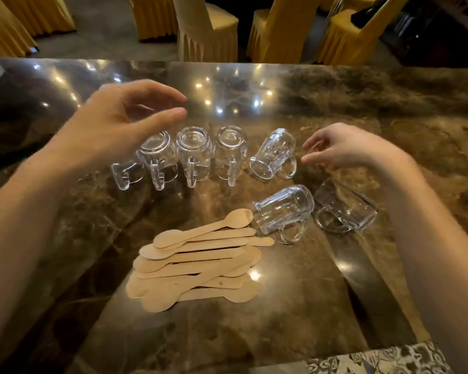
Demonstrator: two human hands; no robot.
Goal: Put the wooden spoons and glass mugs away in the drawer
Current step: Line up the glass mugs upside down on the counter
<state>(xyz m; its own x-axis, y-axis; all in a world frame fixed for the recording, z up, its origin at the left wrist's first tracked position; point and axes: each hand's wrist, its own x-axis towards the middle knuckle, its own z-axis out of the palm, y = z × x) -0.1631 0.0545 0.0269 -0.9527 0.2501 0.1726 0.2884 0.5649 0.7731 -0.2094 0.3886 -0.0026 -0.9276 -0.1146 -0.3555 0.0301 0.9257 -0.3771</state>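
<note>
1. My left hand (125, 117) hovers above the far-left end of the mug row, fingers curved and spread apart, thumb opposed, holding nothing.
2. My right hand (343, 147) hangs just beside the tipped mug (273, 155) at the row's right end, fingers loosely parted and also empty.
3. The glass mugs sit on the marble counter (389, 103): 4 stand upside down in a row (192, 155) with handles toward me, the leftmost partly hidden under my left hand. 3 lie on their sides: the tipped one by my right hand, 1 nearer me (284, 209) and 1 beside it to the right (346, 209).
4. The wooden spoons (200, 263) lie in a loose overlapping pile nearer to me, just left of the nearer fallen mug.
5. I judge the step to be a first grasp on the mugs. I would close each hand around a body rather than a handle, lifting straight up so neighbours in the row are not knocked.
6. All 7 mugs look empty. No drawer is in view, so I cannot tell where it is or what it holds.
</note>
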